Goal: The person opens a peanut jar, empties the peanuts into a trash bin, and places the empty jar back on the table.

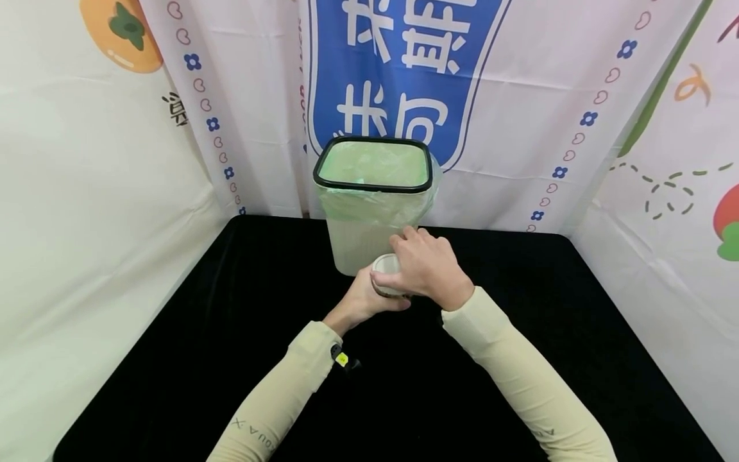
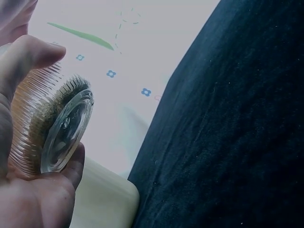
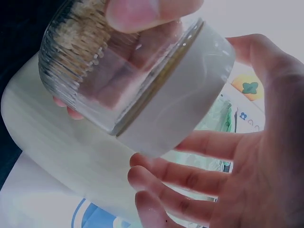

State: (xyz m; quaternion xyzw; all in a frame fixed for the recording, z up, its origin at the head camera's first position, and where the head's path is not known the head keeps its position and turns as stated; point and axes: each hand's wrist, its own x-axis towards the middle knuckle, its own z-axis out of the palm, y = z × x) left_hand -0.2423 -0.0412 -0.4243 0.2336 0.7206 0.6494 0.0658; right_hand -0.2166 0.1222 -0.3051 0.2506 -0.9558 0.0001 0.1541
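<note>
A ribbed clear glass jar (image 3: 76, 61) with a white lid (image 1: 385, 264) is held above the black table, in front of a bin. Tan and brown contents show through the glass; the ribs blur what they are. My left hand (image 1: 365, 296) grips the jar's body, its thumb and fingers wrapped round the glass. In the left wrist view the round glass base (image 2: 69, 130) faces outward. My right hand (image 1: 430, 269) holds the lid from above, thumb on one side and fingers on the other. The lid sits on the jar's mouth in the right wrist view.
Just behind the hands stands a pale bin (image 1: 369, 240) with a black rim and a green translucent liner (image 1: 375, 206) folded over it. A black cloth (image 1: 254, 301) covers the table. Printed white curtains (image 1: 531, 96) enclose the back and sides.
</note>
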